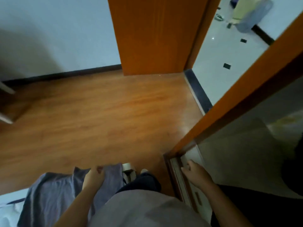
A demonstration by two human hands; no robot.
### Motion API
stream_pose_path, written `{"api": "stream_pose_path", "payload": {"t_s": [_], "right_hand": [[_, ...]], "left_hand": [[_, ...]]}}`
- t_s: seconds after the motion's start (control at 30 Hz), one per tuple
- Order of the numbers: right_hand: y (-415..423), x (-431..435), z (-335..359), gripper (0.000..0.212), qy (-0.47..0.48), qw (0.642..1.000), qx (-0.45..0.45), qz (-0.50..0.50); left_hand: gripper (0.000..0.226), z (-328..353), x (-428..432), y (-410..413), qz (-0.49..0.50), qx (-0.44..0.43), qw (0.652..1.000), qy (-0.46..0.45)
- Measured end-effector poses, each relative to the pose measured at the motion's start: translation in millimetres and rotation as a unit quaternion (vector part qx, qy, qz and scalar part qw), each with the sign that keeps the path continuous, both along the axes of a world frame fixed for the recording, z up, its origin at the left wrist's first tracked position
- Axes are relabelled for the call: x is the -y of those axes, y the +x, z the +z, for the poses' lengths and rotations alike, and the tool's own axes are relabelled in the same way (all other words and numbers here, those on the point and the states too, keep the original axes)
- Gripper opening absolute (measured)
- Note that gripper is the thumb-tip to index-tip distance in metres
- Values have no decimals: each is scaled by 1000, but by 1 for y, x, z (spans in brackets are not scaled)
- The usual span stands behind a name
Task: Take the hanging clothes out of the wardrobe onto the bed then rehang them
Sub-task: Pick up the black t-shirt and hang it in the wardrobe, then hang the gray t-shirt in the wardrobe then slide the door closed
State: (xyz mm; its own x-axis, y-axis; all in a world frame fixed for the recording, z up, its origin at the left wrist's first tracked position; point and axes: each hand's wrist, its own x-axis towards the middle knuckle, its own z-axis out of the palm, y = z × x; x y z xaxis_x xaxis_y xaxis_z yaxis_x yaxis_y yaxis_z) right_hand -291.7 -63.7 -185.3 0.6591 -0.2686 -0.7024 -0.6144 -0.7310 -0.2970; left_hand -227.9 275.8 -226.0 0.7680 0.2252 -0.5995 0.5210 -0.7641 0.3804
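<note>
- Left hand (95, 176): low in the view, left of the person's body. Its fingers are curled over the top edge of a grey-lilac garment (54, 194) and grip the cloth there.
- Position of the garment: it hangs and spreads down and to the left from the gripping hand. Its lower part lies over the corner of the white bed (6, 210) at the bottom left. Its right edge falls just beside the person's dark trouser leg (144, 182).
- Right hand (196, 173): well apart from the garment, on the other side of the body. It holds nothing, and its fingers are relaxed and loosely spread towards the pale bottom rail (177, 176) of the wardrobe. Whether they touch the rail cannot be told.
- Wardrobe (229, 99): an orange wood frame runs diagonally up the right side, with a grey panel behind it. The interior is dim, and what hangs in it cannot be made out.
- Appearance of the garment: plain, soft cloth, creased into long folds, with no visible print. No hanger shows in this view.
- Surroundings: wood-pattern floor (98, 120) and an orange room door (155, 33) standing open ahead.
</note>
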Motion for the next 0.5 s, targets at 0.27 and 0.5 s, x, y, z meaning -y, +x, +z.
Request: {"api": "stream_pose_path", "payload": {"t_s": [0.27, 0.5], "right_hand": [[115, -35, -10, 35, 2, 990, -31, 140], [184, -67, -34, 36, 8, 976, -68, 207]], "left_hand": [[29, -27, -49, 16, 153, -58, 986, -30], [11, -40, -63, -8, 275, -84, 956, -54]]}}
